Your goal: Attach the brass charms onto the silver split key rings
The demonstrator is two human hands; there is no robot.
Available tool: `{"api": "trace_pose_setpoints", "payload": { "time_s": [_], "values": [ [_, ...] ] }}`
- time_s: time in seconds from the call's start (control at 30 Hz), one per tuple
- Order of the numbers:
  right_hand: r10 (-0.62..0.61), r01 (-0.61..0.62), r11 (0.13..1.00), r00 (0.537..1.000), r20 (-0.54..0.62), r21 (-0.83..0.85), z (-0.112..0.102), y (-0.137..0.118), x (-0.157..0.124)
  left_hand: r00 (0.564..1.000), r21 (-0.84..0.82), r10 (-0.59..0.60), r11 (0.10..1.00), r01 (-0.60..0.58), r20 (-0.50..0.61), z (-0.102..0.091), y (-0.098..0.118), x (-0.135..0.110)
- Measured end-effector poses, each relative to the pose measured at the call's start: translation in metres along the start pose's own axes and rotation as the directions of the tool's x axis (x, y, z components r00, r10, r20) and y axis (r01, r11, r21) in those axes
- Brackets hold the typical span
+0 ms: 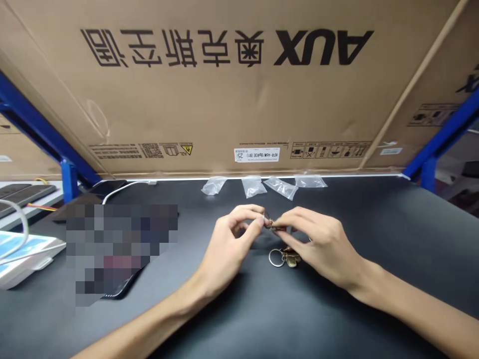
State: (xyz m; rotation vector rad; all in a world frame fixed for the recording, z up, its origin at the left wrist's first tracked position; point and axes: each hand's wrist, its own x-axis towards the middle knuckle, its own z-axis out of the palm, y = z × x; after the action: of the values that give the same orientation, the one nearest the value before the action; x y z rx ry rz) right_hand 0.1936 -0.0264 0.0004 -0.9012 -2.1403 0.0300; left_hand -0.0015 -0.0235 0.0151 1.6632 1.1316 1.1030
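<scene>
Between both hands, just above the dark table, is a keychain (267,219) with a silver ring and a small brownish-gold charm. My left hand (235,237) pinches the ring between thumb and forefinger. The charm end is gripped by the fingertips of my right hand (316,239), which cover most of it. Below, on the table, lies a second keychain (277,258) with a round silver ring and bronze-coloured charms. Part of that one is hidden by my right hand.
Several clear plastic bags (254,186) lie along the table's back edge, before a large cardboard box (239,104). A pixelated area covers a dark device (121,290) at left. A white box (26,257) and a white cable (125,187) are farther left. Blue posts (69,177) flank the table.
</scene>
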Motion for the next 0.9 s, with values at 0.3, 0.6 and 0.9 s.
{"api": "trace_pose_setpoints", "payload": {
  "time_s": [0.3, 0.6, 0.9],
  "values": [
    [0.121, -0.121, 0.993, 0.993, 0.004, -0.011, 0.001, 0.004, 0.000, 0.997, -0.098, -0.077, 0.992, 0.079, 0.028, 0.005, -0.008, -0.002],
    [0.093, -0.093, 0.996, 0.995, 0.030, 0.003, -0.002, 0.008, 0.001, 0.976, -0.001, -0.147, 0.989, 0.149, 0.158, 0.003, -0.001, -0.003],
    [0.088, -0.119, 0.987, 0.959, 0.269, 0.103, -0.027, 0.018, 0.010, 0.983, 0.187, 0.027, 0.980, -0.062, 0.181, -0.006, -0.005, 0.002]
  ]
}}
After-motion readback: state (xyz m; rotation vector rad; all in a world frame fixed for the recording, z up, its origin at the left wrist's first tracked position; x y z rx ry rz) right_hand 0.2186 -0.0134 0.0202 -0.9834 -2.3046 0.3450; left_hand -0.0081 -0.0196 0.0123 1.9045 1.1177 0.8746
